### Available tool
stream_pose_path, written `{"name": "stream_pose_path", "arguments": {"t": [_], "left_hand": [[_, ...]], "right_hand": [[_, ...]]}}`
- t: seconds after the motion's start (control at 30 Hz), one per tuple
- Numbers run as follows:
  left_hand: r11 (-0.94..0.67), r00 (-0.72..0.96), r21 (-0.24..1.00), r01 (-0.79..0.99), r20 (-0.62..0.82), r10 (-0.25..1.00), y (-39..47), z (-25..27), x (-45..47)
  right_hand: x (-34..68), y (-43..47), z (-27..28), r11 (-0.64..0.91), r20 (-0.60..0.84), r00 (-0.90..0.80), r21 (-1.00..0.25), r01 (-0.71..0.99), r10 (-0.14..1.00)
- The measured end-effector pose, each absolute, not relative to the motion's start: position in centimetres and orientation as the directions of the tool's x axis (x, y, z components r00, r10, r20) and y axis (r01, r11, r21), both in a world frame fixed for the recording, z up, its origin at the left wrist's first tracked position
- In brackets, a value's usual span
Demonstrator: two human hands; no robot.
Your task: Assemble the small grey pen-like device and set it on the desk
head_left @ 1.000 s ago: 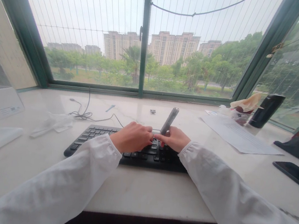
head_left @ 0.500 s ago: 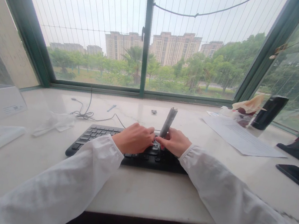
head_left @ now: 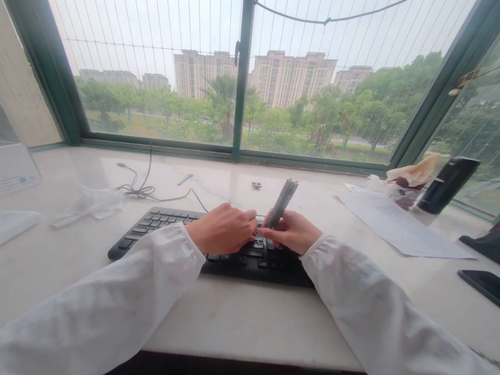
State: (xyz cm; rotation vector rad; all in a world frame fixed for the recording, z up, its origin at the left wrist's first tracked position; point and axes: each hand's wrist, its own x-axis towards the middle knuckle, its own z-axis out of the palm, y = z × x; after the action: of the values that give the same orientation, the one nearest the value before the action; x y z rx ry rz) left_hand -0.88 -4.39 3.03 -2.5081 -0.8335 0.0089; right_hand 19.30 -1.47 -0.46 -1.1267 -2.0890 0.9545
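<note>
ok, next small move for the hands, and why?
I'd probably steady the grey tool in the right hand and guide its lower end with the left hand: it stands tilted over the keyboard, with the left hand's fingers close beside that end. Whether it touches the keys is too small to tell.

You can pass along the counter (head_left: pixel 230 319) on your side of the keyboard (head_left: pixel 238 264), but a tangled cable (head_left: pixel 140 192) obstructs you behind its left part and a black bottle (head_left: pixel 448 186) stands far right

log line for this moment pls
left hand: over keyboard, grip unclear | right hand: holding tilted grey stick | rest: paper sheet, phone at right
</note>
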Motion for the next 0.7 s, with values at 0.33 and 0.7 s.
{"name": "stream_pose_path", "arguments": {"t": [0.33,0.7], "left_hand": [[-0.686,0.806,-0.45,0.572,0.154,0.571,-4.3,2.9,-0.9],[-0.674,0.819,-0.494,0.549,0.158,0.552,-4.4,2.8,-0.8]], "right_hand": [[19.1,-2.1,0.7,0.404,0.127,-0.452,-0.695,0.594,0.883],[18.8,-2.4,1.5,0.321,0.062,-0.361,-0.61,0.724,0.931]]}}
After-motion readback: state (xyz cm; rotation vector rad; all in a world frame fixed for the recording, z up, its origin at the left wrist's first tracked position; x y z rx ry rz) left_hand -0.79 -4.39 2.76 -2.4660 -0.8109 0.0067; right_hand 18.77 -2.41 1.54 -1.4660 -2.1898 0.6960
